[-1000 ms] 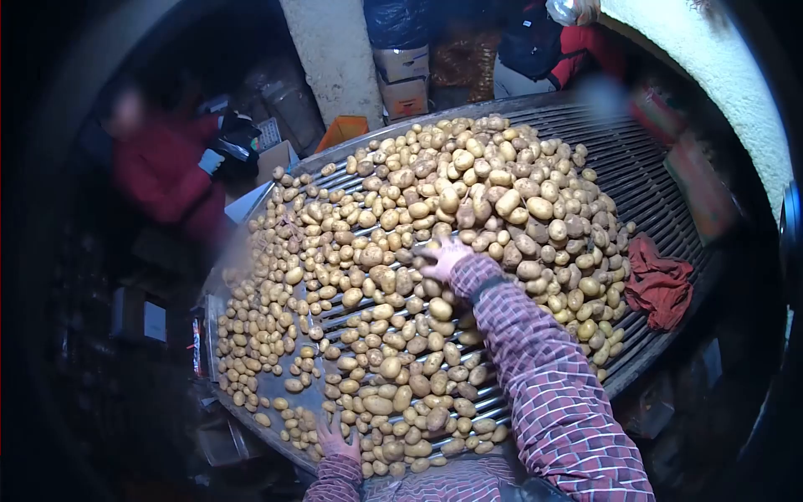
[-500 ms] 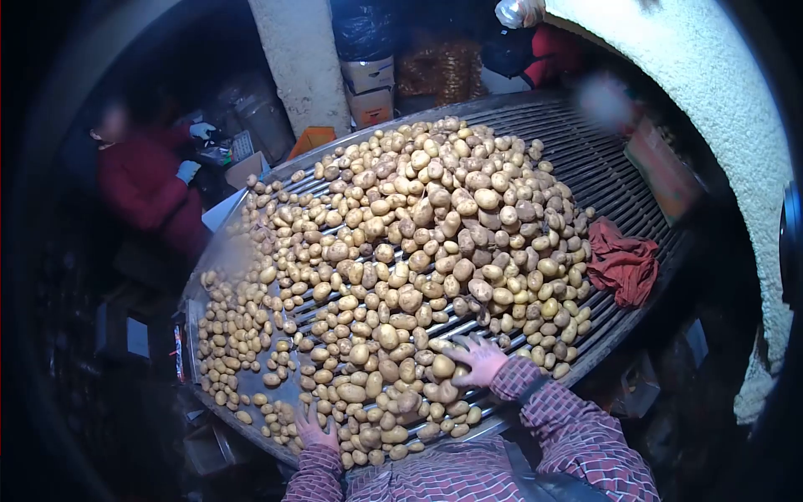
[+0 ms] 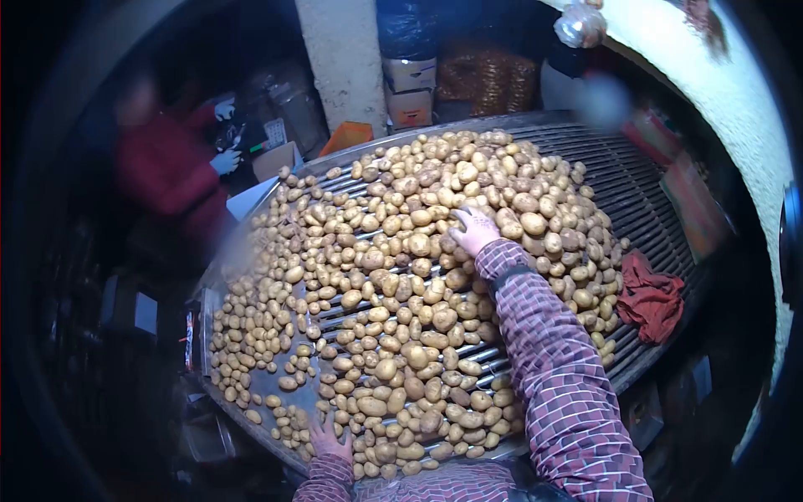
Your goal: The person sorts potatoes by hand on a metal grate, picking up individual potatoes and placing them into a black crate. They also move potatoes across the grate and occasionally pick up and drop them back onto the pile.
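A large heap of potatoes (image 3: pixel 416 356) covers much of a slatted metal sorting table (image 3: pixel 636 180). My right hand (image 3: pixel 475 230) rests on the upper middle of the heap with its fingers spread over potatoes. Near the table's front edge, my left hand (image 3: pixel 331 438) lies among smaller potatoes, fingers apart. Neither hand has a potato in its grasp. Small potatoes (image 3: pixel 251 326) spread over the smooth metal part at the left. A crumpled red cloth (image 3: pixel 650 297) lies on the slats at the right.
Across the table at the left stands a person in red (image 3: pixel 171 167) wearing light gloves. An orange crate (image 3: pixel 347 136), stacked boxes (image 3: pixel 410 92) and a pale pillar (image 3: pixel 343 63) are behind the table. Open boxes (image 3: pixel 694 205) stand beyond the right edge.
My right hand has moved from the front of the heap up to its upper middle, the arm now stretched out. My left hand stays near the front edge. The view has shifted.
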`<state>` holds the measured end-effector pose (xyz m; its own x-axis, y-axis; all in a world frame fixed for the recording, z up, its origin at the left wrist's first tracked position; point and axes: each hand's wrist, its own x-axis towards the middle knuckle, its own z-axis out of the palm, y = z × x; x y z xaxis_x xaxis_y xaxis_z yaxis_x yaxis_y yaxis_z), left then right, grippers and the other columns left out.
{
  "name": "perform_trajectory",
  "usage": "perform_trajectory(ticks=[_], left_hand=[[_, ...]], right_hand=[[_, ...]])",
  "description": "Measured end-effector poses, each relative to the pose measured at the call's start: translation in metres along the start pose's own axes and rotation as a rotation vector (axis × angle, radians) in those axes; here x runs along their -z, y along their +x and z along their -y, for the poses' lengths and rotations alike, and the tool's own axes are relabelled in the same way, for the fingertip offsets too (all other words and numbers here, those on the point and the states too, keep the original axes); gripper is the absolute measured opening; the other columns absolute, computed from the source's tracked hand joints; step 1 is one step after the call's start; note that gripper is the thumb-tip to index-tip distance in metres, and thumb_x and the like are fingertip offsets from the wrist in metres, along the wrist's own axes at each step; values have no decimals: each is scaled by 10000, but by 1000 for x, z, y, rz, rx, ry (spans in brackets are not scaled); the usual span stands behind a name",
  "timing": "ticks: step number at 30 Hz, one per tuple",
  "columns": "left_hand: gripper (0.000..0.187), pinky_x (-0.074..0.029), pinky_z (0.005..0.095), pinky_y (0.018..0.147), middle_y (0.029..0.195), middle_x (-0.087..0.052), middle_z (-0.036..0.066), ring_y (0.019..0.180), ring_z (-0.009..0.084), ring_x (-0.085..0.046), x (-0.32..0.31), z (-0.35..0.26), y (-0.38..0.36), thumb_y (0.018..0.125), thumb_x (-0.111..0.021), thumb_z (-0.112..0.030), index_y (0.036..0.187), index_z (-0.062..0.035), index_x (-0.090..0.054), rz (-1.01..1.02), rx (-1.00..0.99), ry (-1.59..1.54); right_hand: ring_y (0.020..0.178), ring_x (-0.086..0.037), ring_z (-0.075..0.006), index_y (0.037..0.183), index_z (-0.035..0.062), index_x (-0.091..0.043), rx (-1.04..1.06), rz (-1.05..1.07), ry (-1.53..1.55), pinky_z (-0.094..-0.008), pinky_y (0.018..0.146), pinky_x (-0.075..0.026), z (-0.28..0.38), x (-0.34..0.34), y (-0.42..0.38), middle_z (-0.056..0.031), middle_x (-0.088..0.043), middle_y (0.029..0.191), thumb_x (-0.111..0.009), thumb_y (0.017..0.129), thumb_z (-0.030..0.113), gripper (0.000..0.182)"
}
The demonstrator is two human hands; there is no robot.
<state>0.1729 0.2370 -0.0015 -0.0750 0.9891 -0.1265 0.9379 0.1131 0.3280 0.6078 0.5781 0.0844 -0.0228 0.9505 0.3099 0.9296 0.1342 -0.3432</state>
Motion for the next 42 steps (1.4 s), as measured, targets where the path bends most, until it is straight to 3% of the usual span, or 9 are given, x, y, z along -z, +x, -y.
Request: perform_trajectory(ticks=[3, 8, 13, 22, 24, 29, 33, 39, 42], left_hand=[[664, -289, 544, 1087, 1396, -366, 223, 1291, 438, -326, -5, 6, 0, 732, -736, -266, 1325, -105, -485, 9, 14, -34], [689, -284, 543, 1090, 1428, -340, 219, 1305, 435, -317, -4, 6, 0, 725, -746, -263, 1342, -119, -477, 20, 1, -31], [688, -275, 538, 1101, 1450, -327, 208, 1330, 427, -295, -5, 6, -3, 730, -747, -259, 1345, -108, -476, 26, 17, -25], [649, -273, 525, 1109, 1439, -341, 206, 1333, 417, -299, -8, 5, -4, 742, -738, -229, 1325, -91, -489, -40, -24, -47], [649, -272, 526, 1109, 1437, -340, 210, 1333, 417, -298, -6, 5, -4, 739, -740, -229, 1322, -91, -489, -36, -33, -45], [678, -268, 526, 1111, 1431, -334, 218, 1332, 421, -292, -5, 3, -2, 723, -753, -236, 1327, -98, -478, -18, -19, -45], [730, -268, 527, 1112, 1413, -343, 216, 1331, 427, -290, -8, 9, -4, 690, -777, -249, 1339, -122, -467, 12, 7, -28], [748, -271, 536, 1101, 1409, -351, 212, 1334, 418, -294, -7, 10, -1, 677, -780, -264, 1346, -132, -474, 17, -2, -38], [748, -268, 539, 1099, 1403, -355, 212, 1327, 419, -298, -4, 10, 3, 675, -778, -271, 1347, -136, -478, 18, 9, -35]], right_hand=[[1267, -440, -291, 1185, 139, -617, -32, 312, -474, -522, 1131, -201, 19, -22, 14, -102, -572, 1241, -563, 857, 427, 439], [1271, -453, -291, 1254, 94, -558, -114, 460, -449, -524, 1093, -267, 51, -63, -2, -121, -545, 1305, -529, 869, 484, 549], [1127, -571, -333, 1410, 211, -424, -87, 656, -130, -432, 957, -459, 43, -43, -67, -167, -579, 1226, -557, 828, 528, 675], [1190, -518, -319, 1421, 231, -413, 15, 525, 132, -454, 1021, -393, 43, 0, -244, -120, -539, 1317, -480, 915, 507, 581], [1129, -559, -335, 1367, 220, -485, 16, 740, 35, -439, 965, -440, 58, 34, -259, -158, -593, 1228, -522, 881, 550, 588], [747, -680, -307, 1141, 240, -649, 44, 620, 47, -430, 694, -540, 92, 46, -224, -143, -686, 798, -552, 870, 542, 417], [861, -637, -268, 1049, 157, -611, 205, 185, 44, -410, 763, -509, 106, -19, -123, -75, -645, 890, -580, 876, 351, 262], [1175, -553, -296, 1232, 102, -564, -58, 619, -214, -418, 981, -446, 123, -111, -1, -153, -582, 1215, -584, 883, 337, 421], [1133, -583, -312, 1206, 74, -560, -170, 524, -151, -420, 953, -471, 128, -126, 5, -176, -584, 1219, -605, 874, 312, 411]])
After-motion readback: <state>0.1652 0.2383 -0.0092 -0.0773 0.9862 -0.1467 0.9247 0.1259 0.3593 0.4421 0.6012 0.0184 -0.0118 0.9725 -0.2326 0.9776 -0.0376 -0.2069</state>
